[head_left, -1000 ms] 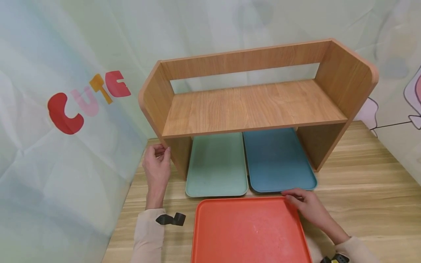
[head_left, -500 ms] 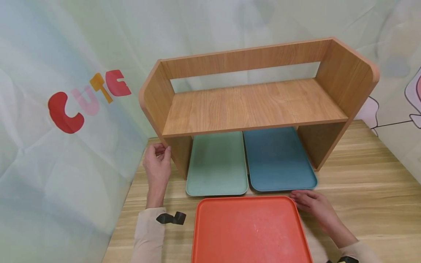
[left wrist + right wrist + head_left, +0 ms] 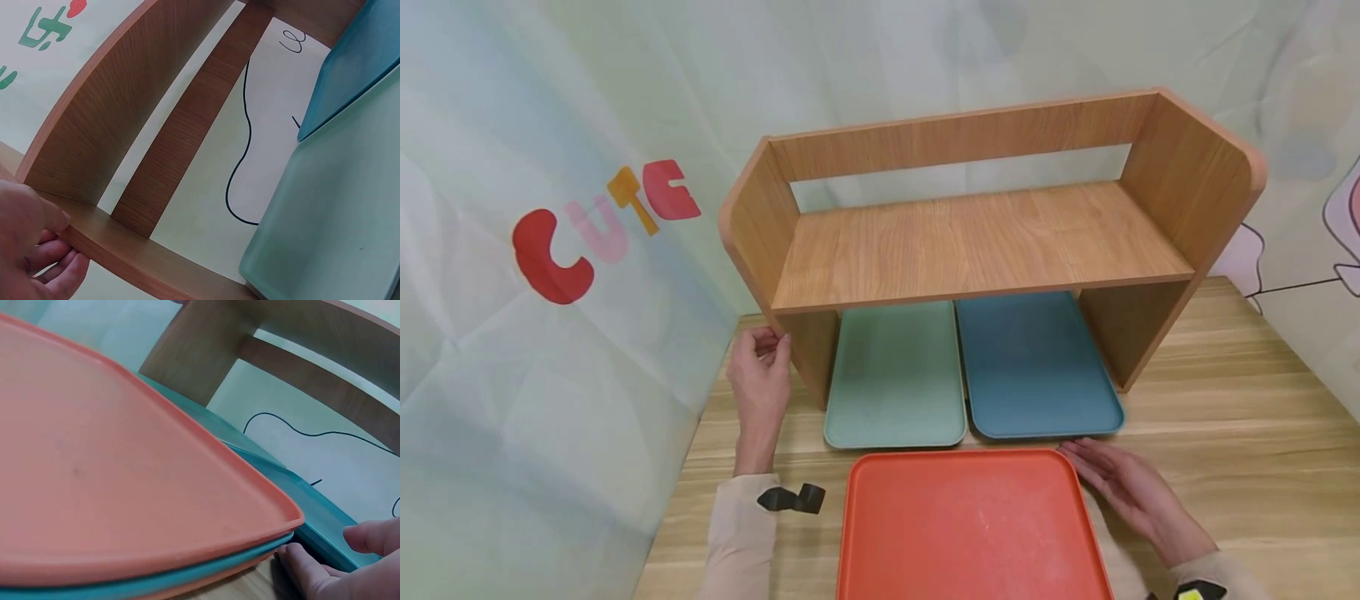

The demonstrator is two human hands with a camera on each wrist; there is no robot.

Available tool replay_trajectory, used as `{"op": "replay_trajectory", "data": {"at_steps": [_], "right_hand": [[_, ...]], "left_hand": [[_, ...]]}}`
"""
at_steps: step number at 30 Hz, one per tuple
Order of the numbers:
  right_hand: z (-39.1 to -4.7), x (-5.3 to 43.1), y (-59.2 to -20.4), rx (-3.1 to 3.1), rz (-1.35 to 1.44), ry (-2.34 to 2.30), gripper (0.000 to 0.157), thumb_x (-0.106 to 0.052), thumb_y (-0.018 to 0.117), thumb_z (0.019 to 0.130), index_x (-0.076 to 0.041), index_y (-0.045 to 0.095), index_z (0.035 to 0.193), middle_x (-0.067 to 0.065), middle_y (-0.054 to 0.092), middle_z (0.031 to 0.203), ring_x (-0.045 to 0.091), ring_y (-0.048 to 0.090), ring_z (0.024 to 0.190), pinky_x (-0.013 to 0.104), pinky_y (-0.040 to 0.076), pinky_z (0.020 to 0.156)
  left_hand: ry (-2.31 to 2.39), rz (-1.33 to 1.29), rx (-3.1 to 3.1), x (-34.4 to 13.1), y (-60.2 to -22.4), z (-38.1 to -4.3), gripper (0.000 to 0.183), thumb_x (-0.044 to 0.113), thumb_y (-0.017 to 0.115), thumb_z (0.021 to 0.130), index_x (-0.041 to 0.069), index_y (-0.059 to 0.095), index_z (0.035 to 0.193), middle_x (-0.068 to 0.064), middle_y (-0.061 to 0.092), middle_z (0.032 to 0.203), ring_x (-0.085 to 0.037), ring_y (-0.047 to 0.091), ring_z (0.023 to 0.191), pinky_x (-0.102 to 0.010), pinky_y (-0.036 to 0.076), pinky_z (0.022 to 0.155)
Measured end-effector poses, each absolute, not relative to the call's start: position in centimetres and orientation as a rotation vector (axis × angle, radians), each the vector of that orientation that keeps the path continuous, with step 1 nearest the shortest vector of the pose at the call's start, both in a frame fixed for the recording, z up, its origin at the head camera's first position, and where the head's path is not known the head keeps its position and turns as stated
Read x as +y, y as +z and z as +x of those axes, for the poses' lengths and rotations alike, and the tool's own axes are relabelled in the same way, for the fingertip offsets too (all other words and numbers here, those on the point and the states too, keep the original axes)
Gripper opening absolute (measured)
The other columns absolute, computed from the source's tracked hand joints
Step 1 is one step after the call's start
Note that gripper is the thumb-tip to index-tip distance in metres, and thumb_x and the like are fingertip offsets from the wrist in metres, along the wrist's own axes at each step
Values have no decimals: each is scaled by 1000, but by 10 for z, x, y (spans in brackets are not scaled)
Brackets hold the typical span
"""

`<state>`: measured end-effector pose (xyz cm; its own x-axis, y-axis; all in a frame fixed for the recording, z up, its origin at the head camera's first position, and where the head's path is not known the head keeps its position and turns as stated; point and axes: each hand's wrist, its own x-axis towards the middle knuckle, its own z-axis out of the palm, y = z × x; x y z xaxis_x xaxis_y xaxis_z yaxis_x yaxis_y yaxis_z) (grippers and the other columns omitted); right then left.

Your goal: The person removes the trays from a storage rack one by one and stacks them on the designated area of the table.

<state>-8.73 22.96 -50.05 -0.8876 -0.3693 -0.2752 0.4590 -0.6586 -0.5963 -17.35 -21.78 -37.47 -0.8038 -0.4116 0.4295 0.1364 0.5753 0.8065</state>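
My left hand pinches the front edge of the left side panel of a two-level wooden desk shelf; in the left wrist view its thumb and fingers are around the panel's edge. My right hand, fingers fairly straight, is beside the far right corner of a red tray. In the right wrist view the fingertips are right at the corner of the stack beneath that tray, where a teal tray and an orange one show. The thumb is raised apart from them.
Under the shelf lie a light green tray and a blue tray, side by side, front ends sticking out. The red tray stands close in front of them on the wood-grain table. A printed cloth hangs behind and at the left.
My right hand has let go of the red tray's corner, shifted slightly right and straightened its fingers. The left hand keeps its hold on the shelf panel.
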Motion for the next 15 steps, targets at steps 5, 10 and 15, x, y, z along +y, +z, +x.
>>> {"op": "replay_trajectory", "data": {"at_steps": [5,10,15], "right_hand": [[-91,227,-501,854,264,-2528,31,-4,34,102,-1,65,103,14,66,110,23,65,106,31,48,99],[-95,225,-500,835,342,-2551,25,-3,38,101,0,63,101,16,65,106,24,66,103,31,46,101],[-99,224,-499,796,401,-2568,20,-2,39,100,-1,59,99,17,65,103,25,66,100,31,44,102]], "left_hand": [[-1206,214,-2209,-218,-375,-173,21,13,61,92,-3,57,106,-17,60,103,-24,61,94,-37,56,82],[-1198,204,-2208,-219,-376,-174,21,13,61,92,-3,58,105,-16,61,102,-22,61,93,-34,56,81],[-1197,203,-2208,-219,-376,-175,20,12,61,91,-3,58,104,-16,62,101,-22,62,92,-30,56,79]]}}
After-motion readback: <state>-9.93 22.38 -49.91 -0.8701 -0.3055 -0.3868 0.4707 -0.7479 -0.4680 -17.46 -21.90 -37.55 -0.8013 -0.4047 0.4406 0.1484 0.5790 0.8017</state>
